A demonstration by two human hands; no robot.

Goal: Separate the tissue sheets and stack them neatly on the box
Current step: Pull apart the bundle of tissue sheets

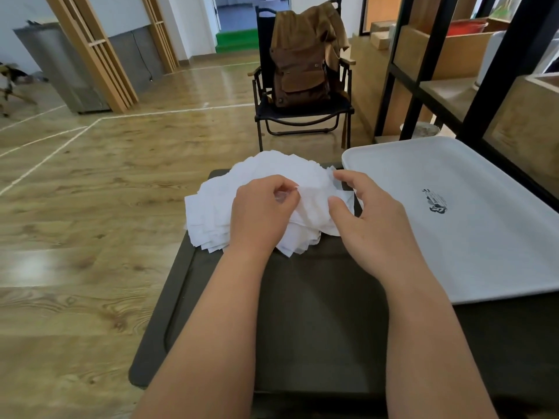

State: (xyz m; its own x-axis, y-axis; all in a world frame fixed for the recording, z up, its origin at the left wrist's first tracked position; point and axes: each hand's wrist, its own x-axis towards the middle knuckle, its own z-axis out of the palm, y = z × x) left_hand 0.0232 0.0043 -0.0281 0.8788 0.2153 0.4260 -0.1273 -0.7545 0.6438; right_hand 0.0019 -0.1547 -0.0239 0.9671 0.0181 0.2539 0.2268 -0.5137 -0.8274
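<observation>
A fanned pile of tissue sheets [217, 207] lies at the far end of the dark box [317, 313]. The left hand [260, 213] and the right hand [369, 219] both pinch one crumpled sheet [314, 204] atop the pile. A white tray [484, 237] sits just beside it.

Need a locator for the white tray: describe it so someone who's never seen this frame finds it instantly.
Start at the dark box in front of the person, which carries the fanned pile of tissue sheets. To the right of that pile, past the right hand, the white tray lies flat, overlapping the box's right side. It is the only smooth, rigid white surface, with rounded corners and a small dark logo.
</observation>
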